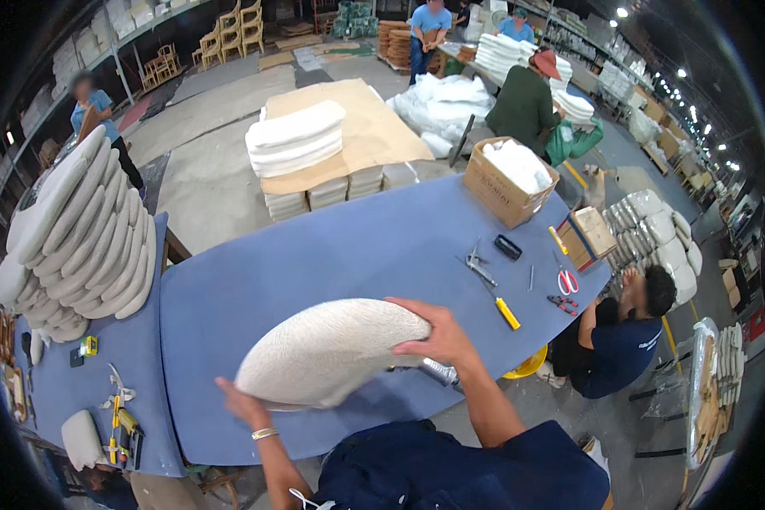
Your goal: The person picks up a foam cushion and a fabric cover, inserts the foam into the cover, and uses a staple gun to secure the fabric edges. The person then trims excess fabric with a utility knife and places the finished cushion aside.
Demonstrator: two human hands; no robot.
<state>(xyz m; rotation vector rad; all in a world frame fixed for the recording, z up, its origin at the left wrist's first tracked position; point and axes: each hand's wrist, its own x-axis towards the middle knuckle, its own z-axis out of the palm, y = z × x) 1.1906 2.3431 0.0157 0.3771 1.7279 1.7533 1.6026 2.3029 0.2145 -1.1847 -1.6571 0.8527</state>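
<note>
A cream, fabric-covered seat cushion (327,353) is held tilted above the blue-covered table (255,255), one broad face upward. My right hand (429,331) grips its right end, thumb on the near side and fingers over the top edge. At the lower left end, my left hand (246,406) holds the cushion's edge; it is slightly blurred and some of its fingers are hidden. Partly covered by the cushion, a metal tool with a hose (440,372) lies near the table's front edge.
Right on the table lie a yellow-handled screwdriver (507,313), red scissors (567,280), pliers (562,304) and a cardboard box (510,183). Stacked cushions (93,229) stand left. A person (625,340) crouches at the right end. More cushions (296,136) lie beyond.
</note>
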